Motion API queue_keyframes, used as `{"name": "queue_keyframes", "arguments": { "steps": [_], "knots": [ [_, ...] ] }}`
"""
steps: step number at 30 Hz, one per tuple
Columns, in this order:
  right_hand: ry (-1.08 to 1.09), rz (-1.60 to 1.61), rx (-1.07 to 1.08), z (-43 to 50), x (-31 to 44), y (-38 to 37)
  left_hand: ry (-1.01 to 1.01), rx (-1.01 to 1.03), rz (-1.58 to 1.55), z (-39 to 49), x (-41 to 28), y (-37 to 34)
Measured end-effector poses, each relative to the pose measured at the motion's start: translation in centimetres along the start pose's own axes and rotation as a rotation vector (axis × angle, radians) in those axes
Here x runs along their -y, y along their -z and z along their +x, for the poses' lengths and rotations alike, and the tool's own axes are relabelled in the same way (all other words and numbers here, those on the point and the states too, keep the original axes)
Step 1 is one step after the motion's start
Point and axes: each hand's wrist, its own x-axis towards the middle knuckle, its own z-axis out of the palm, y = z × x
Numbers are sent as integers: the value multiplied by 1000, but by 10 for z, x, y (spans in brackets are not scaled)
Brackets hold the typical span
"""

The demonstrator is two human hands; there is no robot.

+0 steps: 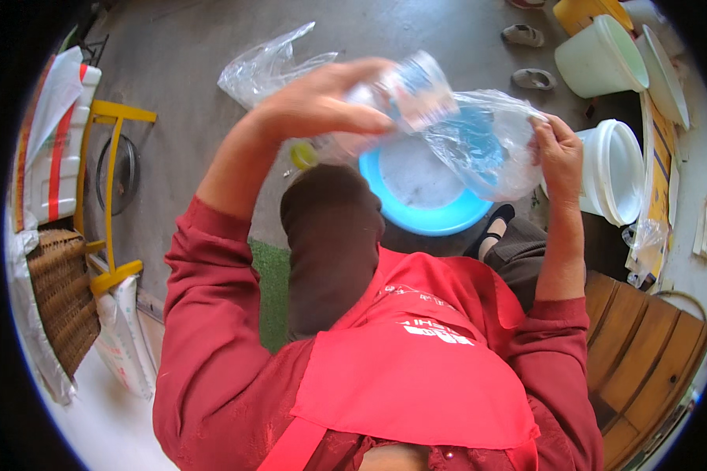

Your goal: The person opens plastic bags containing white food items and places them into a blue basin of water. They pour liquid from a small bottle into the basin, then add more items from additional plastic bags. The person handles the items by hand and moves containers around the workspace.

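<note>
My left hand (pixel 336 97) grips a clear plastic bottle (pixel 421 94) that is blurred by motion. The bottle has a pale printed label, and a yellow-green cap (pixel 303 154) shows at its lower left end. In my right hand (pixel 557 150) the edge of a clear plastic bag (pixel 509 123) is pinched between thumb and fingers. The bottle's bottom end overlaps the bag's left side; whether it is inside cannot be told. Below both hands a light-blue plastic basin (pixel 430 221) stands on the floor with white suds (pixel 418 176) in it. The bag partly covers the basin's right side.
Another clear plastic bag (pixel 253 76) lies on the concrete floor (pixel 383 29). At right are a pale green bucket (pixel 589 59), a white bucket (pixel 618 171) and slip-on shoes (pixel 533 79). A yellow metal frame (pixel 115 176) and wicker basket (pixel 62 300) stand at left, slatted wood (pixel 636 341) at lower right.
</note>
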Motion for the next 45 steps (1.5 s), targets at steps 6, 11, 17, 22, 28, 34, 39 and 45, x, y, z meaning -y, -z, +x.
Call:
{"name": "queue_keyframes", "arguments": {
  "steps": [6,11,17,22,28,34,39,45],
  "knots": [
    [255,103,-68,-8,9,-4,481,249,74,83,-22,-84],
    [498,-57,-19,-21,17,-5,598,-93,-193,110,-3,-114],
    [537,-131,133,-27,21,-9,521,-299,-633,117,29,-129],
    [420,93,248,-39,22,-12,343,-436,-1021,129,71,-120],
    [205,198,427,-49,25,-15,-134,-665,-12,161,107,-102],
    [245,55,338,-47,23,-21,-254,-632,-497,149,94,-96],
    [24,569,740,-51,27,-30,-192,-717,-447,146,82,-102],
    [45,899,664,-29,28,-10,91,-807,-484,149,66,-108]
  ]
}}
